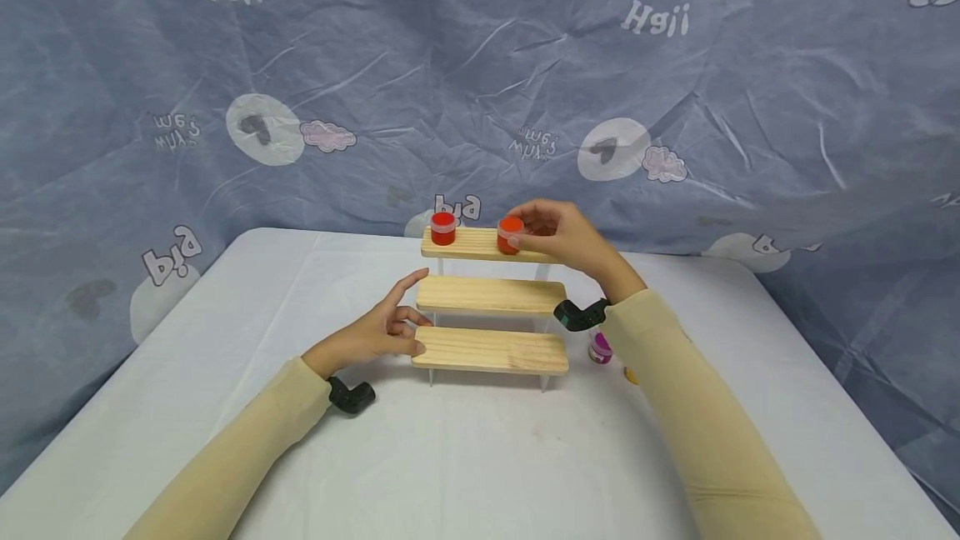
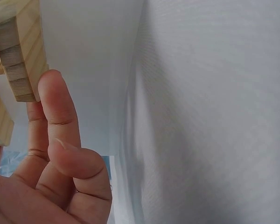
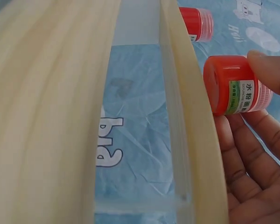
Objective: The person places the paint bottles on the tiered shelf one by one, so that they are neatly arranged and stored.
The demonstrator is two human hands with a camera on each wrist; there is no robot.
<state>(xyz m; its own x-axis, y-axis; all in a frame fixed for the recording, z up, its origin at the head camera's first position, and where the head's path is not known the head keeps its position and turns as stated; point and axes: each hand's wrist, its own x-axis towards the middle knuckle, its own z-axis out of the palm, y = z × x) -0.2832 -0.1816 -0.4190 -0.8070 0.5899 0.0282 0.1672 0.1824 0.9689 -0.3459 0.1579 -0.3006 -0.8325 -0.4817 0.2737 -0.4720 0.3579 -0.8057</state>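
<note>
A three-step wooden stand [image 1: 491, 297] with pale boards is in the middle of the table. My left hand [image 1: 375, 330] grips the left end of its lowest board, thumb on top and fingers against the underside, as the left wrist view shows [image 2: 60, 121]. At the top board, my right hand [image 1: 558, 236] pinches an orange-red gouache paint jar [image 1: 510, 237] between thumb and fingers. The jar's printed label faces the right wrist camera [image 3: 238, 86]; its base is at the board, though whether it bears weight there I cannot tell. A red paint jar [image 1: 443, 229] stands on that board's left end.
Right of the stand, a purple jar [image 1: 600, 348] sits on the white-covered table [image 1: 465, 465]. A yellow item [image 1: 631, 375] is mostly hidden by my right sleeve. A blue-grey printed cloth [image 1: 420, 73] hangs behind the table.
</note>
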